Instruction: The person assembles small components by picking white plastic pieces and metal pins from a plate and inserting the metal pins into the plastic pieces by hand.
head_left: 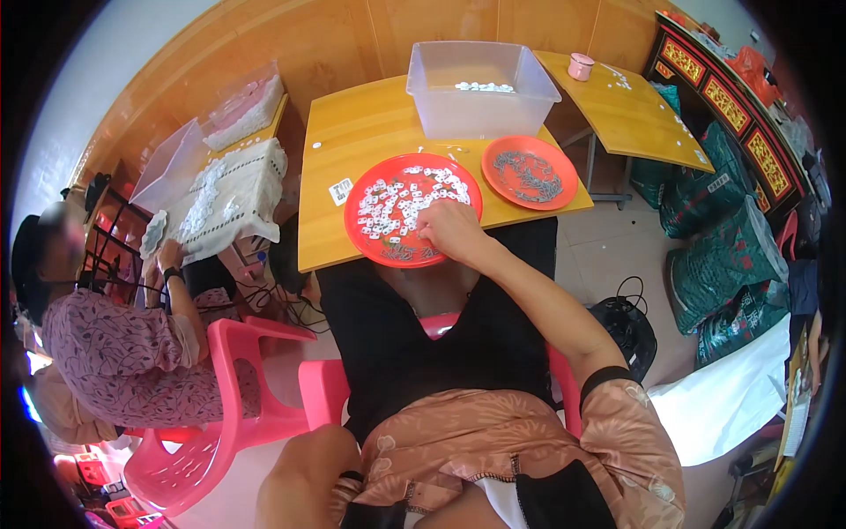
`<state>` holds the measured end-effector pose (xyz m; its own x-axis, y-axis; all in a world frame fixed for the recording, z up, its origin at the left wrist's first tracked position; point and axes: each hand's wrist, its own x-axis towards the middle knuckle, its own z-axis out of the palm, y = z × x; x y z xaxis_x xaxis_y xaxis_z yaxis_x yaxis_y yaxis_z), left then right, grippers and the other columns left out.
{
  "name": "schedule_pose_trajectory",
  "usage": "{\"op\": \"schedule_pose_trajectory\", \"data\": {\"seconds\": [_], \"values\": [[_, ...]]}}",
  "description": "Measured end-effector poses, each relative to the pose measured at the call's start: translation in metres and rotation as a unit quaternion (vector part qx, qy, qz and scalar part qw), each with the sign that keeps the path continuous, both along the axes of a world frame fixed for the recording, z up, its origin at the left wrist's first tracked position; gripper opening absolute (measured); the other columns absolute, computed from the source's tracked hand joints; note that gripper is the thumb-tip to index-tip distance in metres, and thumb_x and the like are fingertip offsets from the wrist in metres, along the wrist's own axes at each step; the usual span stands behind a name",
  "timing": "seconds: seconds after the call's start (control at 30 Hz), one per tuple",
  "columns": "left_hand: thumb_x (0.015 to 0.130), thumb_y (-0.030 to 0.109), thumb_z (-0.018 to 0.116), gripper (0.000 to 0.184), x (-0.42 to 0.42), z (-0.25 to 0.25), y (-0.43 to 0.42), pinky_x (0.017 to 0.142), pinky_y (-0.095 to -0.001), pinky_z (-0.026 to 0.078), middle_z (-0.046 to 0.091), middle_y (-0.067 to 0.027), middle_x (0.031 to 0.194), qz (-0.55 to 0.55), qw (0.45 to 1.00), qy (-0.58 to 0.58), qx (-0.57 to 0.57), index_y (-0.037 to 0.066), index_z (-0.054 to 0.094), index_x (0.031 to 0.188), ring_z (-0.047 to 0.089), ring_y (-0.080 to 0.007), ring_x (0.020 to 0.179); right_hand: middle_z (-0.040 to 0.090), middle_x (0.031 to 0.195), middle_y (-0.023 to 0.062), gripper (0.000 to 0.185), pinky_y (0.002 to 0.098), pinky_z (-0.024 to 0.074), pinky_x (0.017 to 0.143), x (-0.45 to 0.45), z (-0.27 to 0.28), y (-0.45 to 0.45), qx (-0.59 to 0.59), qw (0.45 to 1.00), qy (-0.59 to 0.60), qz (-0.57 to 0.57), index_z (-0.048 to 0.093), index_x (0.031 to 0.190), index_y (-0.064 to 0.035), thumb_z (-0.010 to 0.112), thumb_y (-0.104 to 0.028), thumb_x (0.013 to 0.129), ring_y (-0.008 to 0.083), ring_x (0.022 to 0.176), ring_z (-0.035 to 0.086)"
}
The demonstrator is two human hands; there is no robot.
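My right hand (pixel 448 228) is over the right side of a red plate (pixel 352 231), its fingers curled down and closed among small white plastic pieces (pixel 379 204). Whatever the fingertips hold is too small and covered to make out. Thin grey metal pieces, like screws or pins (pixel 407 252), lie at the plate's near edge. To the right, an orange-red plate (pixel 568 187) holds a heap of similar grey metal pieces (pixel 527 176). Of my left arm, only a bent part shows at the bottom; my left hand is out of view.
A clear plastic bin (pixel 480 113) with white pieces stands at the back of the yellow table (pixel 330 132). Left, a co-worker (pixel 123 344) sits at a cloth-covered table (pixel 256 181). Green sacks (pixel 718 251) stand at right. Another pink chair (pixel 189 467) is beside me.
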<state>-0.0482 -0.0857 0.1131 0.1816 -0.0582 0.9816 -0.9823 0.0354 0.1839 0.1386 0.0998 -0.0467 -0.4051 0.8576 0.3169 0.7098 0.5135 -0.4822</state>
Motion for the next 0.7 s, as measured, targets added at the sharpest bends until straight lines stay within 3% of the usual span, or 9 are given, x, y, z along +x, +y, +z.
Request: {"op": "schedule_pose_trajectory", "data": {"seconds": [0.17, 0.27, 0.3, 0.33, 0.37, 0.4, 0.5, 0.57, 0.7], "values": [[0.078, 0.022, 0.069, 0.031, -0.002, 0.003, -0.010, 0.039, -0.0245, 0.042, 0.056, -0.0048, 0.053, 0.015, 1.000, -0.002, -0.019, 0.012, 0.055, 0.053, 0.052, -0.0137, 0.042, 0.062, 0.078, 0.0139, 0.010, 0.0426, 0.0476, 0.066, -0.005, -0.010, 0.007, -0.005, 0.998, -0.059, 0.008, 0.066, 0.075, -0.0059, 0.065, -0.016, 0.074, 0.0322, 0.078, 0.061], [0.095, 0.031, 0.042, 0.050, -0.016, -0.036, 0.025, 0.048, -0.0299, 0.046, 0.050, -0.0034, 0.046, 0.198, 0.963, 0.078, -0.163, 0.005, 0.055, 0.055, 0.048, -0.0134, 0.039, 0.063, 0.075, 0.0182, 0.013, 0.0438, 0.0493, 0.067, -0.010, -0.013, 0.012, 0.025, 0.992, -0.119, 0.022, 0.063, 0.075, -0.0010, 0.066, -0.014, 0.073, 0.0337, 0.076, 0.063], [0.093, 0.032, 0.049, 0.046, -0.024, -0.033, 0.065, 0.046, -0.0257, 0.043, 0.052, -0.0046, 0.047, 0.188, 0.955, 0.226, -0.028, 0.003, 0.056, 0.057, 0.047, -0.0128, 0.038, 0.063, 0.075, 0.0182, 0.013, 0.0438, 0.0493, 0.067, -0.012, -0.014, 0.013, 0.027, 0.992, -0.120, 0.028, 0.063, 0.075, -0.0010, 0.066, -0.014, 0.073, 0.0337, 0.076, 0.063], [0.092, 0.026, 0.050, 0.038, -0.007, -0.063, 0.050, 0.045, -0.0231, 0.038, 0.054, -0.0045, 0.053, 0.426, 0.843, 0.150, -0.292, 0.001, 0.058, 0.065, 0.046, -0.0113, 0.041, 0.062, 0.077, 0.0199, 0.014, 0.0439, 0.0495, 0.068, -0.012, -0.014, 0.013, 0.024, 0.990, -0.135, 0.029, 0.062, 0.077, 0.0003, 0.063, -0.014, 0.075, 0.0346, 0.078, 0.063], [0.090, 0.019, 0.051, 0.026, -0.001, -0.071, 0.057, 0.046, -0.0219, 0.035, 0.056, -0.0039, 0.058, 0.525, 0.698, 0.247, -0.420, -0.002, 0.060, 0.076, 0.044, -0.0094, 0.043, 0.062, 0.079, 0.0217, 0.016, 0.0440, 0.0496, 0.069, -0.013, -0.014, 0.013, 0.020, 0.988, -0.150, 0.030, 0.062, 0.079, 0.0015, 0.060, -0.014, 0.078, 0.0355, 0.080, 0.063], [0.089, 0.013, 0.054, 0.018, 0.006, -0.081, 0.072, 0.048, -0.0201, 0.036, 0.055, -0.0022, 0.059, 0.557, 0.599, 0.309, -0.485, -0.003, 0.061, 0.087, 0.046, -0.0078, 0.047, 0.062, 0.079, 0.0217, 0.016, 0.0440, 0.0496, 0.069, -0.012, -0.013, 0.011, 0.023, 0.988, -0.151, 0.035, 0.062, 0.079, 0.0015, 0.060, -0.014, 0.078, 0.0355, 0.080, 0.063], [0.087, 0.010, 0.056, 0.019, 0.011, -0.138, 0.102, 0.050, -0.0189, 0.038, 0.056, -0.0018, 0.063, 0.585, 0.543, 0.294, -0.526, -0.004, 0.062, 0.099, 0.047, -0.0061, 0.051, 0.061, 0.081, 0.0195, 0.018, 0.0408, 0.0474, 0.068, -0.007, -0.004, 0.005, -0.035, 0.994, -0.107, 0.012, 0.057, 0.084, 0.0013, 0.057, -0.016, 0.082, 0.0338, 0.078, 0.061], [0.087, 0.009, 0.056, 0.020, 0.013, -0.155, 0.107, 0.051, -0.0188, 0.039, 0.057, -0.0016, 0.065, 0.597, 0.527, 0.308, -0.521, -0.003, 0.062, 0.102, 0.048, -0.0055, 0.053, 0.061, 0.078, 0.0132, 0.020, 0.0341, 0.0461, 0.064, -0.001, 0.005, -0.004, -0.152, 0.983, 0.082, 0.066, 0.057, 0.085, 0.0013, 0.055, -0.019, 0.086, 0.0234, 0.071, 0.060], [0.086, 0.009, 0.058, 0.021, 0.022, -0.160, 0.106, 0.054, -0.0183, 0.041, 0.061, -0.0018, 0.071, 0.636, 0.503, 0.359, -0.462, -0.002, 0.064, 0.103, 0.051, -0.0046, 0.057, 0.057, 0.073, 0.0028, 0.022, 0.0260, 0.0413, 0.057, 0.000, 0.005, -0.015, -0.226, 0.950, 0.181, 0.117, 0.058, 0.088, -0.0011, 0.053, -0.022, 0.090, 0.0104, 0.064, 0.051]]}}
